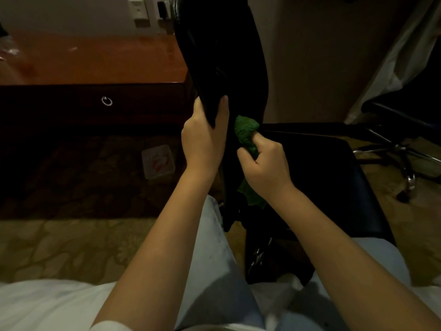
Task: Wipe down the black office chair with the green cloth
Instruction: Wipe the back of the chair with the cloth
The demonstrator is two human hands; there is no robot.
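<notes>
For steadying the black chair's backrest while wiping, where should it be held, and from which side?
Probably its lower side edge, from the left, as the left hand does: the backrest is thin there, so a grip wraps round it, clear of the green cloth that the right hand holds against it.

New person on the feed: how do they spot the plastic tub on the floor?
Start at the dark wooden desk on the left with its ring drawer pull. On the patterned carpet below it, just left of the left hand, lies the plastic tub. It is the only pale, translucent box there, with red marks on its lid.
</notes>
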